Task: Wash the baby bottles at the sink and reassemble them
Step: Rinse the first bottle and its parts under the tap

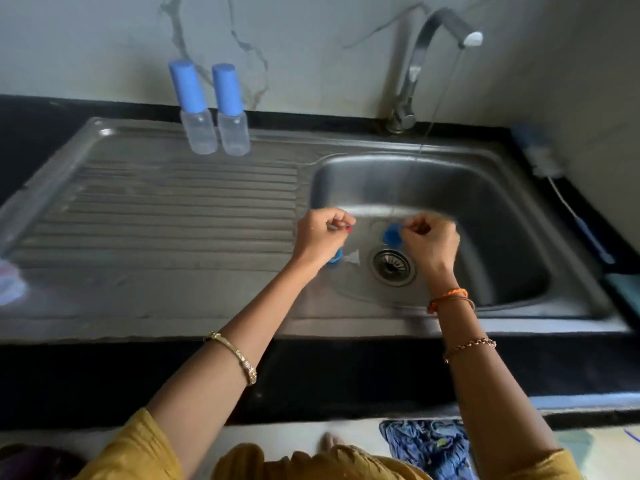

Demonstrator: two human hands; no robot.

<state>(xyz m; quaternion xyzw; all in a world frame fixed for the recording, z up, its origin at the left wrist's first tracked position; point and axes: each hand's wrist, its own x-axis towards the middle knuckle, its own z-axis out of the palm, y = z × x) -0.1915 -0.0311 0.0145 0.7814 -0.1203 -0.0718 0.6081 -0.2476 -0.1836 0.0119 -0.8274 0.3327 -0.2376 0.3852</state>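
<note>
The two capped baby bottles [216,109] stand upright at the back of the drainboard [156,209]; clear plastic, judged light, stiff and slippery when wet, best gripped round the body. Over the sink [519,209], left hand [320,237] and right hand [429,242] are curled; motion blur hides what each pinches. Blue parts [391,233] show beneath

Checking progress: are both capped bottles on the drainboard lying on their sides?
No, both capped bottles stand upright at the back of the drainboard.

no readable text, no labels, brands or numbers on the bottles [214,109], sink [173,306] or wall
</note>
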